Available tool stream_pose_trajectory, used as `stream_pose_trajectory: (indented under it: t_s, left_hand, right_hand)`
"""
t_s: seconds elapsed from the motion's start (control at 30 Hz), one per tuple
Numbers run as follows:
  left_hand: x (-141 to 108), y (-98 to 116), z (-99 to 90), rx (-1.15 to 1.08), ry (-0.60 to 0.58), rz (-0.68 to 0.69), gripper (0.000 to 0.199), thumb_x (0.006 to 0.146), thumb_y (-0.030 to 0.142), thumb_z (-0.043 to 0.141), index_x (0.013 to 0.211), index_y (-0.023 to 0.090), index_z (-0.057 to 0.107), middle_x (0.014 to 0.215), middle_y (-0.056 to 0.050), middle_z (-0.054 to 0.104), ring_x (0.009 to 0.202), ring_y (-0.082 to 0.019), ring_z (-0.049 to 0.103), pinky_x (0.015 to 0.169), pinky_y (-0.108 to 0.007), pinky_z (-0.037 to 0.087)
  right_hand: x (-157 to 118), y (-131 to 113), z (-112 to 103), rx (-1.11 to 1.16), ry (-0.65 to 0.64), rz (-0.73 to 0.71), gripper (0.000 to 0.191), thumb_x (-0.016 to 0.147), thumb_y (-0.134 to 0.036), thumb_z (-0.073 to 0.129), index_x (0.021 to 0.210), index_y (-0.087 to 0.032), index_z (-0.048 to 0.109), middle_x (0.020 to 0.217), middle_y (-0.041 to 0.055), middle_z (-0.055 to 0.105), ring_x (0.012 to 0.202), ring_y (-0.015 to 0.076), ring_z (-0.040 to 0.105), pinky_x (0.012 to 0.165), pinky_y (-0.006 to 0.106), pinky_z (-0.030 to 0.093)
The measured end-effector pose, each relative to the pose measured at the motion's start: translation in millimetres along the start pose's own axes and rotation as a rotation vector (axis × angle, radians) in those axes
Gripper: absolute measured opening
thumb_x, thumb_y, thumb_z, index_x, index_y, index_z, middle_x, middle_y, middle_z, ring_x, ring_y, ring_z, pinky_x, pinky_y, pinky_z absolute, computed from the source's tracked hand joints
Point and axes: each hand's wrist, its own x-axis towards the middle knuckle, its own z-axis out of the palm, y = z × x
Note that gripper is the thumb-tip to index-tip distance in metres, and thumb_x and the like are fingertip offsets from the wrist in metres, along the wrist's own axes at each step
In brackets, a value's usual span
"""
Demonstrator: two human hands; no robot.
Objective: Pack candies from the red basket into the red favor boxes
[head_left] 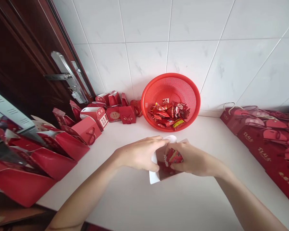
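My left hand (138,152) grips the left side of a small candy box (166,175), with white flaps and a dark red face with pale lettering. Its fingers lie along the upper edge and its thumb is on the near side. My right hand (195,158) is closed around a red wrapped candy (175,156) at the box's open top. Some of the right fingertips are hidden behind the candy and box. Just beyond both hands, a red plastic basket (148,88) leans against the wall with several red-wrapped candies (170,112) in it.
Red gift boxes (59,155) line the left side of the white table (125,195), with smaller boxes (128,115) near the wall. Red gift bags (262,150) stand in a row at the right. A dark wooden door (26,41) with a metal handle is at the upper left.
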Motion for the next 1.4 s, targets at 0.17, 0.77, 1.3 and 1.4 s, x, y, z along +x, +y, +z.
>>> stream_pose_trajectory:
  t_s: [0.17,0.77,1.3,1.4]
  left_hand:
    - [2.4,-0.2,-0.6,-0.039,-0.002,0.003,0.088,0.067,0.019,0.069,0.151,0.028,0.043,0.143,-0.005,0.057,0.133,-0.031,0.052,0.107,-0.036,0.044]
    - [8.7,-3.2,2.5,0.005,-0.050,-0.007,0.099,0.068,0.021,0.067,0.159,0.028,0.028,0.165,-0.003,0.030,0.150,-0.032,0.030,0.117,-0.038,0.036]
    - [10.1,-3.3,5.9,-0.003,-0.022,0.004,0.094,0.068,0.031,0.072,0.155,0.025,0.037,0.157,-0.008,0.043,0.141,-0.034,0.043,0.107,-0.036,0.044]
    - [9.8,-3.6,5.4,0.004,-0.035,-0.016,0.097,0.068,0.030,0.072,0.157,0.026,0.033,0.158,-0.008,0.041,0.142,-0.034,0.042,0.108,-0.036,0.043]
  right_hand:
    - [1.3,1.8,-4.1,0.225,0.056,-0.078,0.039,0.077,-0.013,0.060,0.115,-0.021,0.067,0.097,0.0032,0.071,0.083,0.0185,0.065,0.062,0.024,0.048]
    - [26.0,0.1,23.9,-0.164,-0.227,-0.018,0.008,0.074,-0.014,0.063,0.080,-0.018,0.060,0.083,0.0046,0.066,0.074,0.0197,0.061,0.052,0.026,0.035]
    - [28.7,-4.5,36.6,-0.331,-0.171,-0.024,0.016,0.078,-0.004,0.054,0.082,-0.015,0.066,0.083,0.0091,0.072,0.069,0.0196,0.065,0.054,0.027,0.030]
    - [28.8,-4.7,36.8,-0.398,-0.122,-0.053,0.015,0.078,-0.004,0.055,0.080,-0.015,0.065,0.084,0.0100,0.072,0.073,0.0214,0.066,0.055,0.029,0.028]
